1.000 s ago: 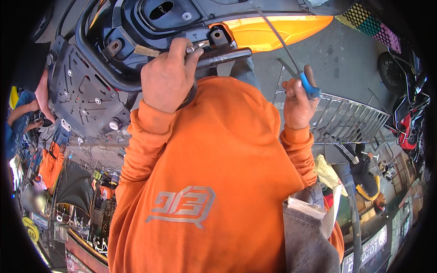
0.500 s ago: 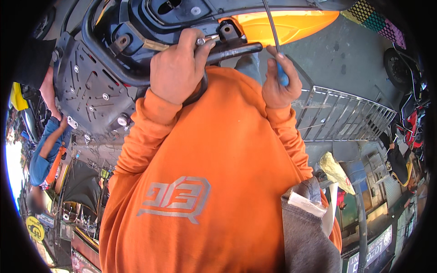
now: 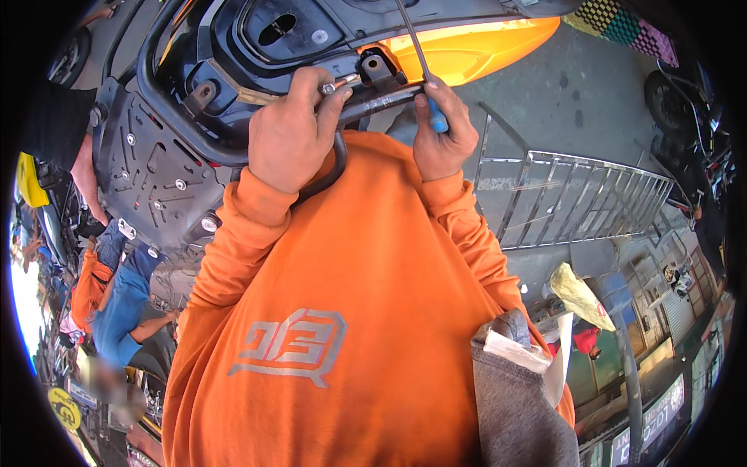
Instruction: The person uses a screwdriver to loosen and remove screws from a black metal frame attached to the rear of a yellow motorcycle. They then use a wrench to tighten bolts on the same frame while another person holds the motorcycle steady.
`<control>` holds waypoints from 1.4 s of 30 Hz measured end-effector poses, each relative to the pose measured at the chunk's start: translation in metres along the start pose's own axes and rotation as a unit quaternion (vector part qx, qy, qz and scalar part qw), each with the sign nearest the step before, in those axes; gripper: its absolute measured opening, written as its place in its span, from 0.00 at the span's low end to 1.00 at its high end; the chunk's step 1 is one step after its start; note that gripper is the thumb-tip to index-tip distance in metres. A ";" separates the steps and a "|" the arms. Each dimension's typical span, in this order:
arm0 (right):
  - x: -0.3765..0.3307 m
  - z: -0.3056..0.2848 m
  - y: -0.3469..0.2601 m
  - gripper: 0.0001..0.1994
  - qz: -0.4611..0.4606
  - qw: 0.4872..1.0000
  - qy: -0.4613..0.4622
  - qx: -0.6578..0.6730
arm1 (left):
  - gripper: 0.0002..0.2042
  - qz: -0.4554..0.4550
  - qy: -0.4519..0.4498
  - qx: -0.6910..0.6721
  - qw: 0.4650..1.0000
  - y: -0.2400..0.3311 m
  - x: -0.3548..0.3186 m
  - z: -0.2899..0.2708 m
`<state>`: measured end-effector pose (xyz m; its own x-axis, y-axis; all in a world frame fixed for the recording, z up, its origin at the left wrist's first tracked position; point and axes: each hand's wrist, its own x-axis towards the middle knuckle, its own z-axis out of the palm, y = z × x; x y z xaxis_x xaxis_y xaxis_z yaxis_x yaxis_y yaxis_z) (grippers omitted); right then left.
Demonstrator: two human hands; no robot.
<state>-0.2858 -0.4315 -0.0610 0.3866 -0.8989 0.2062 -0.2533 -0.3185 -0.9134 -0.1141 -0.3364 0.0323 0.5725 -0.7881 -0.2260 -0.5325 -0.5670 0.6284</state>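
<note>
My left hand (image 3: 289,132) pinches a metal bolt (image 3: 340,84) between thumb and forefinger, its tip pointing at a black bracket tab (image 3: 377,68) with a hole in it. In my closed right hand (image 3: 445,140) is a screwdriver with a blue handle (image 3: 438,117); its long shaft rises past the upper edge. The right fingers are close to the end of a black rack tube (image 3: 383,103). Behind the tab runs the yellow-orange side panel (image 3: 478,47) of a motorcycle. A second holed tab (image 3: 204,95) stands to the left, beside the tube frame.
A black slotted rack plate (image 3: 159,159) with several bolts lies left of my hands. Another person's arm (image 3: 87,175) is beside it. A metal grille frame (image 3: 583,198) and parked motorcycles (image 3: 673,109) are on the right. A grey cloth (image 3: 510,397) hangs over my clothing.
My right hand and the screwdriver have moved left, nearer the bracket and the tube end. The left hand keeps its pinch on the bolt. At far left, a person in blue has shifted.
</note>
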 end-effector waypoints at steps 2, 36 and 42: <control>0.000 0.001 0.001 0.19 0.001 1.000 -0.002 0.000 | 0.11 -0.014 -0.016 -0.005 1.000 0.000 0.002 -0.002; -0.005 -0.099 -0.066 0.12 0.154 0.964 -0.028 0.215 | 0.11 -0.259 -0.065 -0.603 0.751 -0.010 0.045 0.002; -0.025 -0.107 -0.067 0.13 0.169 0.945 -0.025 0.280 | 0.09 -0.285 -0.078 -0.637 0.712 -0.013 0.047 -0.002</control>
<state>-0.3730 -0.4197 0.0328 0.4126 -0.9010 -0.1339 0.1345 0.2056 -0.9693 -0.0787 -0.3658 0.0149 0.3403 -0.5900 -0.7322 0.8128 -0.2070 0.5445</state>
